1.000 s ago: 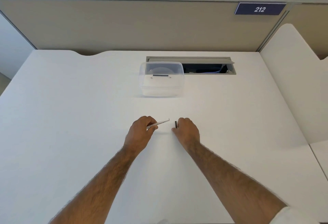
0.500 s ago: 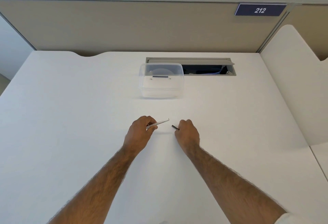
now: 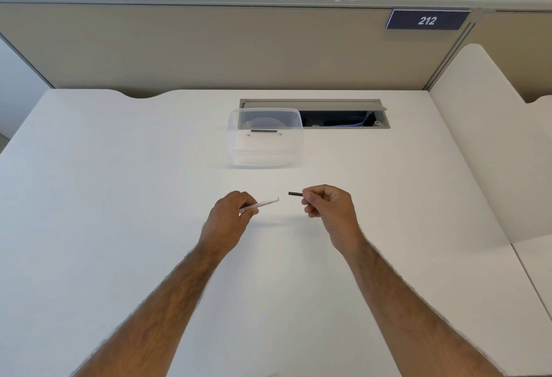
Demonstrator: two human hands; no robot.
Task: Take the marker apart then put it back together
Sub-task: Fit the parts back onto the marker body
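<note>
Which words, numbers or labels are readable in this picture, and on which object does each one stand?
"212": white digits on the dark blue sign on the partition.
Marker barrel in the left hand: a line of small print, too small to read.
Black piece in the right hand: no text visible.
Clear box: no readable text.

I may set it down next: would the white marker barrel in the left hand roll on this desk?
Probably yes: the white marker barrel looks slim and round, and the desk is smooth and flat. It likely stays stiff, since it juts straight from the left hand. It seems light, pinched only by fingertips.
</note>
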